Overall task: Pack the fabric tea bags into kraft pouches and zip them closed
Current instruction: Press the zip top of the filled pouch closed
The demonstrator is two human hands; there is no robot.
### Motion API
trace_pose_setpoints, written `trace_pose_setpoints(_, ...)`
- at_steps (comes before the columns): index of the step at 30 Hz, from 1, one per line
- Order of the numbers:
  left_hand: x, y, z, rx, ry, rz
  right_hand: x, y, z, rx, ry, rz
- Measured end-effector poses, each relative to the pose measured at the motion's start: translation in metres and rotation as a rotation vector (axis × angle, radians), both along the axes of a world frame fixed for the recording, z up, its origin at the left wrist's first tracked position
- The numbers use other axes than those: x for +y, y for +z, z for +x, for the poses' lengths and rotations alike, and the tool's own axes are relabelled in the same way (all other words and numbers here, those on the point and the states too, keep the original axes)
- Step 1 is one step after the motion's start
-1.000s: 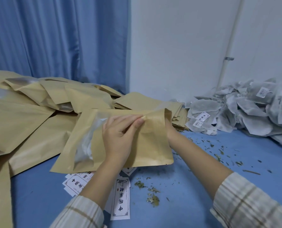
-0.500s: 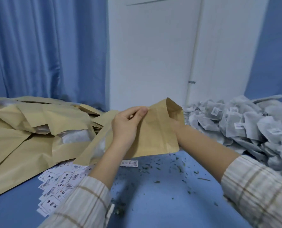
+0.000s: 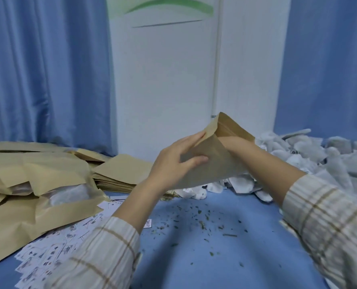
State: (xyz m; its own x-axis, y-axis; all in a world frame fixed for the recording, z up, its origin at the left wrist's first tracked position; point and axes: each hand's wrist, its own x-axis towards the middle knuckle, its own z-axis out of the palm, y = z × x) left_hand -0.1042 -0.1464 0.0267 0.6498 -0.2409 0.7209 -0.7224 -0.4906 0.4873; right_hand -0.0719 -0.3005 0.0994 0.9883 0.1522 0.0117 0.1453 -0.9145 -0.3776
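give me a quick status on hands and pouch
Left hand gripping kraft pouch by its mouth. Right hand reaching inside, fingers hidden. Tea bag pile waiting at right. Nothing blocking.

Two forearms in plaid sleeves reach forward and meet at chest height. The left hand [image 3: 177,161] is raised with fingers curled, thumb and fingertips pinching the near wall of a kraft pouch [image 3: 213,161]. The right hand [image 3: 234,142] is pushed inside the pouch's open mouth, its fingers hidden.
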Motion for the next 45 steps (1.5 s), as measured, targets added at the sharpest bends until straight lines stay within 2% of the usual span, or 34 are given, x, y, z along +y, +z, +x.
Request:
trace_pose_setpoints(2,-0.004,0.001,-0.003,0.059,0.014,-0.079,-0.003,0.007,-0.004,0.029,0.046,-0.012)
trace_pose_setpoints(5,0.001,-0.002,0.0,0.159,-0.039,-0.294,-0.008,0.018,-0.013,-0.081,0.153,-0.063)
trace_pose_setpoints(8,0.004,-0.004,0.003,0.201,-0.051,-0.406,-0.012,0.015,-0.011,-0.102,0.306,-0.168)
trace_pose_setpoints(12,0.007,-0.009,0.005,0.296,-0.057,-0.514,-0.011,0.011,-0.009,-0.168,0.308,-0.14)
trace_pose_setpoints(16,0.017,-0.012,0.006,0.334,-0.059,-0.597,-0.011,0.011,-0.006,-0.337,0.303,-0.146)
trace_pose_setpoints(18,0.022,-0.012,0.006,0.337,-0.046,-0.648,-0.018,0.012,-0.008,-0.394,0.299,-0.022)
trace_pose_setpoints(21,0.034,-0.012,0.011,0.374,-0.023,-0.782,-0.035,0.01,-0.009,-0.447,0.349,0.325)
trace_pose_setpoints(22,0.038,-0.012,0.013,0.394,-0.027,-0.826,-0.041,0.009,-0.008,-0.466,0.359,0.377)
trace_pose_setpoints(25,0.044,-0.012,0.018,0.447,-0.045,-0.879,-0.055,0.002,0.001,-0.51,0.429,0.355)
trace_pose_setpoints(29,0.041,-0.011,0.022,0.485,-0.113,-0.886,-0.062,-0.006,0.014,-0.317,0.418,0.558)
trace_pose_setpoints(32,0.039,-0.011,0.023,0.484,-0.157,-0.866,-0.061,-0.009,0.017,-0.275,0.47,0.641)
trace_pose_setpoints(36,0.043,-0.012,0.028,0.527,-0.233,-0.77,-0.064,-0.012,0.024,-0.366,0.427,0.638)
trace_pose_setpoints(39,0.042,-0.008,0.032,0.547,-0.2,-0.658,-0.061,-0.016,0.029,-0.407,0.367,0.65)
trace_pose_setpoints(41,0.037,-0.005,0.035,0.529,-0.141,-0.697,-0.059,-0.019,0.03,-0.367,0.37,0.746)
trace_pose_setpoints(45,0.04,-0.007,0.041,0.504,-0.141,-0.912,-0.059,-0.02,0.031,-0.332,0.319,1.065)
